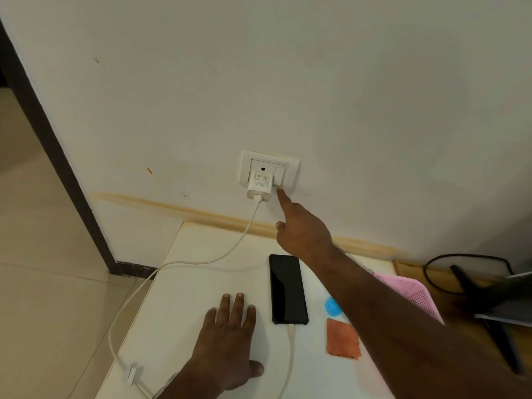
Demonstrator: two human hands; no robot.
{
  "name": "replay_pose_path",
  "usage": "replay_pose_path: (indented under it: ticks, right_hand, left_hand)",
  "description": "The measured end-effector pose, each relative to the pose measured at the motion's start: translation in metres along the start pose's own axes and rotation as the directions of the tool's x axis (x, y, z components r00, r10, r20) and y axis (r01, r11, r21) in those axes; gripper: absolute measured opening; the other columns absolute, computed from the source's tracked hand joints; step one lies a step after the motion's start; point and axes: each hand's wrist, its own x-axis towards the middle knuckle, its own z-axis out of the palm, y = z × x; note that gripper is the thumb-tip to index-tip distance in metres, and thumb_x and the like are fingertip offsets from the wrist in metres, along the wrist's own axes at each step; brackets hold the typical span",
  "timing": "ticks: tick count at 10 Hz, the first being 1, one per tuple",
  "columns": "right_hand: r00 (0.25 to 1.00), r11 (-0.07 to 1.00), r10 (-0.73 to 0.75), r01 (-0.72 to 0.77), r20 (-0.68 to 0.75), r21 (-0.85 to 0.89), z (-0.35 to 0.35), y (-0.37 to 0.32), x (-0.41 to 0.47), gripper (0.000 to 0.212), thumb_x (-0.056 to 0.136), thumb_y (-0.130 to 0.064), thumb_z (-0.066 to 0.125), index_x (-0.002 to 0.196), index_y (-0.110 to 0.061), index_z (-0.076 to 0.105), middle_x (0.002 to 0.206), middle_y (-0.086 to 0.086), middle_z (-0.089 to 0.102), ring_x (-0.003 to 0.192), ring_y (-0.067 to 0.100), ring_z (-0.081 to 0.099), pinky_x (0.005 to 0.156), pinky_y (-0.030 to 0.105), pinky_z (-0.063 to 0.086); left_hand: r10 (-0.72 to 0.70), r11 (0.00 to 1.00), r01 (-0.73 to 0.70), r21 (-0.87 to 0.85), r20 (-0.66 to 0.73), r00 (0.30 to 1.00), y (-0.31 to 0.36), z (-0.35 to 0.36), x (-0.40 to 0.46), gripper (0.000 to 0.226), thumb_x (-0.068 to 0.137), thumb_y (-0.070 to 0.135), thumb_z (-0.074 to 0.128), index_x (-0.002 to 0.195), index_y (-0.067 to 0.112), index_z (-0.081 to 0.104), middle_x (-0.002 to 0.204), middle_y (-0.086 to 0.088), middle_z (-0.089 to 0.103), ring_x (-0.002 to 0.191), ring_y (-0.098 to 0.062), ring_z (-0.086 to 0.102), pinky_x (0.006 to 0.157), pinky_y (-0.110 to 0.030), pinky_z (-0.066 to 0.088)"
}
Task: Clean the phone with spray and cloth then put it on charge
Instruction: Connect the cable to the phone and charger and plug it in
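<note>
The right hand reached up from the white table, forefinger extended onto the white wall switch; the left hand lay flat beside the plugged-in black slab phone, lengthwise toward the wall.

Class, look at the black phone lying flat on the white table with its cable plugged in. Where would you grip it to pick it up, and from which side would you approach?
Grip the phone by its two long edges near the middle, coming from above. It lies flat, screen up, so only the edges offer purchase. The cable occupies the near short end, so avoid that end.
</note>
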Motion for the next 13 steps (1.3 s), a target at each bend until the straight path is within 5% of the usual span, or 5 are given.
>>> replay_pose_path:
  ticks: [8,9,10,11,13]
  right_hand:
    - [0.996,0.999,0.053,-0.053,0.069,-0.005,0.012,-0.003,0.01,0.097,0.088,-0.027,0.056,0.148,-0.041,-0.019,0.093,-0.001,0.049,0.073,0.015,0.057,0.069,0.039,0.058]
    - [0.997,0.997,0.043,-0.048,0.071,0.063,0.005,0.002,0.006,0.078,0.093,-0.032,0.054,0.154,-0.036,0.005,0.122,0.001,0.059,0.102,0.023,0.061,0.09,0.041,0.053]
    - [0.997,0.989,0.044,-0.052,0.061,0.136,-0.017,0.016,-0.011,0.047,0.093,-0.037,0.057,0.137,-0.025,0.051,0.126,-0.002,0.063,0.113,0.019,0.058,0.094,0.03,0.045]
    - [0.995,0.961,0.099,-0.103,0.03,0.257,-0.037,0.032,-0.054,0.024,0.089,-0.04,0.063,0.108,-0.026,0.068,0.092,-0.016,0.066,0.089,0.007,0.061,0.074,0.019,0.043]
    - [0.921,0.815,0.389,-0.352,0.015,0.46,-0.053,0.077,-0.163,0.012,0.089,-0.044,0.064,0.093,-0.033,0.068,0.08,-0.014,0.069,0.077,0.007,0.067,0.071,0.029,0.059]
  left_hand:
    - [-0.003,1.0,0.003,-0.003,0.04,0.999,0.001,-0.003,-0.001,0.103,0.091,0.065,0.05,0.157,0.021,-0.015,0.163,-0.011,-0.029,0.149,-0.036,-0.026,0.123,-0.053,-0.003]
    - [-0.016,1.0,0.016,-0.003,0.025,1.0,0.001,-0.001,0.0,0.103,0.09,0.065,0.05,0.157,0.02,-0.014,0.163,-0.011,-0.028,0.15,-0.037,-0.024,0.123,-0.053,-0.002]
    - [-0.023,0.999,0.024,0.022,-0.005,1.0,0.002,-0.002,-0.002,0.104,0.089,0.066,0.05,0.158,0.018,-0.011,0.164,-0.014,-0.025,0.151,-0.038,-0.019,0.122,-0.052,0.001]
    - [-0.028,0.999,0.029,0.032,-0.017,0.999,0.002,-0.002,-0.003,0.105,0.089,0.067,0.05,0.158,0.017,-0.011,0.164,-0.014,-0.023,0.151,-0.038,-0.017,0.123,-0.052,0.003]
    - [-0.024,0.998,0.025,0.05,-0.022,0.999,0.002,-0.002,-0.004,0.106,0.088,0.07,0.049,0.158,0.017,-0.009,0.165,-0.015,-0.02,0.152,-0.038,-0.014,0.124,-0.051,0.006]
